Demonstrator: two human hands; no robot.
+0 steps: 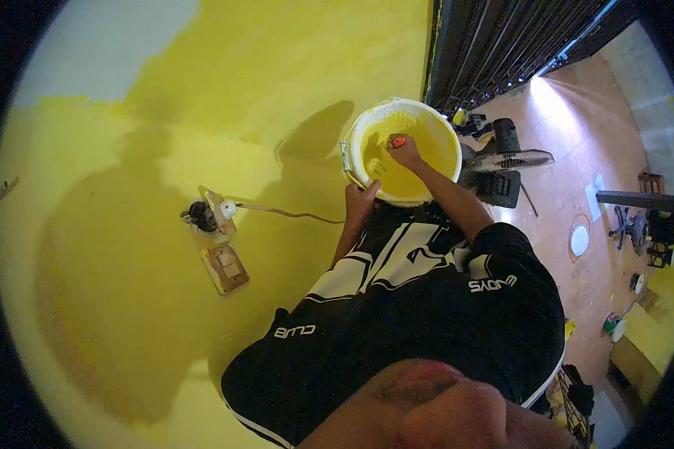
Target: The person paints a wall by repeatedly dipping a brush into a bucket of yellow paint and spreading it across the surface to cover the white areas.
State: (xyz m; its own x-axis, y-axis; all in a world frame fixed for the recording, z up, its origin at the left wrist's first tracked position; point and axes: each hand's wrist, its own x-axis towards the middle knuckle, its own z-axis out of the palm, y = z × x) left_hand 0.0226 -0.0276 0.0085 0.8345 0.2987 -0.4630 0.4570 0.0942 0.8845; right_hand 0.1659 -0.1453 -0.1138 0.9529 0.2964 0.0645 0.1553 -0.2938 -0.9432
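Note:
A white bucket (459, 153) with yellow paint inside is in front of my body. My left hand (362, 196) grips its near rim, with the thumb over the edge. Over the bucket's opening, my right hand (404, 152) is closed round a red-orange handle (399, 141). Below the handle, a yellow-coated tool end (378, 166) seems to be in the paint, its shape unclear. The bucket's wire handle hangs on its left side.
Left of me is a wall (127, 247) with yellow paint and a pale patch at the top. It bears a plugged-in socket (221, 212) with a cable and a switch plate (226, 268). A fan (509, 161) stands right of the bucket, near a dark shutter (494, 52).

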